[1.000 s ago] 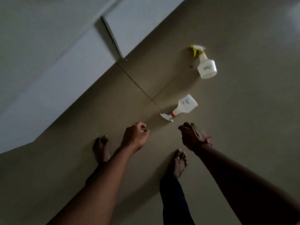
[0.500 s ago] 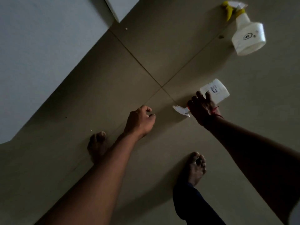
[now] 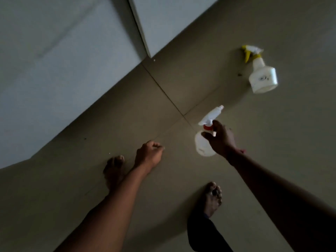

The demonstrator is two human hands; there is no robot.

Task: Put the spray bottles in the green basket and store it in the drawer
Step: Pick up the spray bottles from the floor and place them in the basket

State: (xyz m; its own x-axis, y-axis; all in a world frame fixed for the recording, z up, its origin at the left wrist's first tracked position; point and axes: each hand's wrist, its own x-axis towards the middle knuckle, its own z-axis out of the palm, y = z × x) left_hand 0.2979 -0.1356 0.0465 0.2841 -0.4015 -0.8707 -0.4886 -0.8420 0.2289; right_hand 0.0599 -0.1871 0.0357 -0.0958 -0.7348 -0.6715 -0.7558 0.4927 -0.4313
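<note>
**Red-collared bottle in the right hand, yellow one on the floor**

The tiled floor (image 3: 181,88) filled most of the view, brownish-grey, with two grout lines that crossed near the middle. At the upper left stood a pale wall (image 3: 54,79), and beside it a white panel (image 3: 172,19) whose lower corner met the floor near the top centre.

Two bare forearms reached in from the bottom edge. Under them were the person's bare feet: the left foot (image 3: 113,170) partly hidden behind the left arm, the right foot (image 3: 212,197) lower, with a dark trouser leg (image 3: 205,235) above the ankle.

The yellow-trigger spray bottle (image 3: 262,77) lay on its side on the floor toward the upper right edge, with its nozzle toward the wall, well apart from both hands.

The right hand (image 3: 221,140) was closed around the neck of the white spray bottle with the red collar (image 3: 203,144), just under the trigger. The bottle's nozzle pointed up and away from the person. I could not tell whether its base touched the floor.

The left hand (image 3: 149,155) hung near the floor with its fingers curled loosely together, and it held nothing.
</note>
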